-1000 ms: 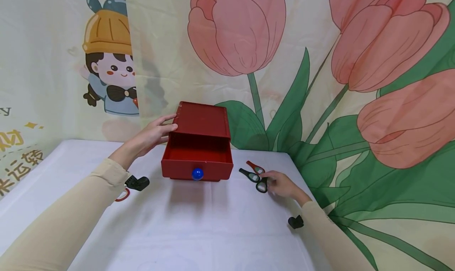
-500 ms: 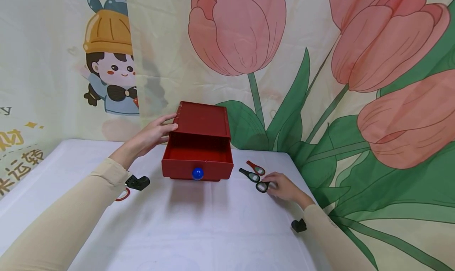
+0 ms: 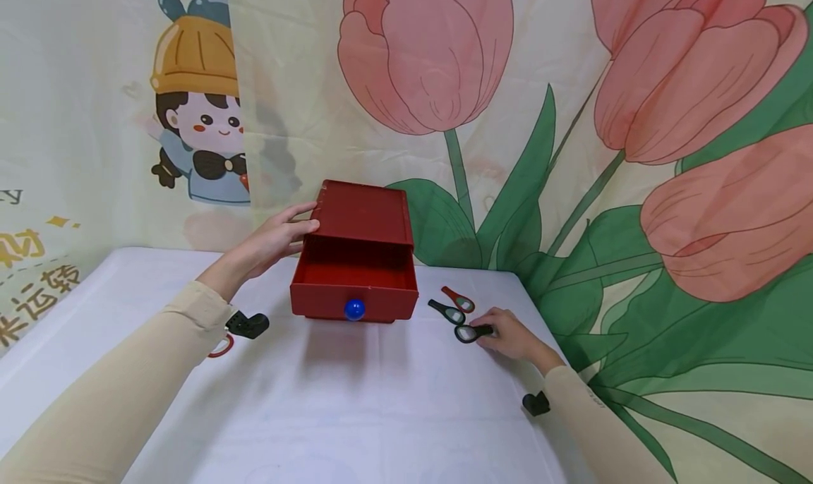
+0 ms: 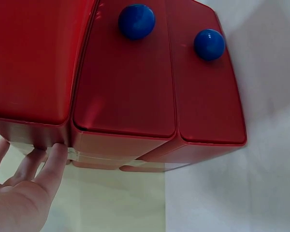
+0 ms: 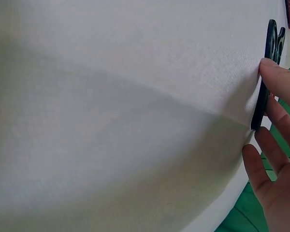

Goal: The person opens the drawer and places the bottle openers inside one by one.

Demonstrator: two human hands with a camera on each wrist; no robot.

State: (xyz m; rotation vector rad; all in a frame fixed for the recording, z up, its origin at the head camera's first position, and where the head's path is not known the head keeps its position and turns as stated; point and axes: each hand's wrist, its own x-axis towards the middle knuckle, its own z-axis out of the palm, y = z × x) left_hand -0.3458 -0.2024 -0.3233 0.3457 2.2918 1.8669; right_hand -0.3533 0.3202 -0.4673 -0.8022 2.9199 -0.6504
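Head view, starting at your left: your left hand [image 3: 276, 237] rests against the left side of the red drawer box [image 3: 363, 212], fingers straight and relaxed, the fingertips [image 4: 57, 153] touching the box's lower edge as the left wrist view shows. The box stands at the back of the white table [image 3: 343, 406], and its drawer [image 3: 354, 286] is pulled out toward you, with a blue knob [image 3: 354, 310] on its front. Just right of the drawer lie three small magnifiers: a red one [image 3: 459, 300] farthest back, a dark one [image 3: 447, 312] in front of it, and a third black magnifier [image 3: 471, 332] nearest you. Your right hand [image 3: 514, 338] lies on the table at that third one; its handle points right into your fingers, with the lens sticking out to their left. From the right wrist view, your fingertips [image 5: 275, 79] touch the handle, but you cannot tell whether they actually pinch it or only rest on it.
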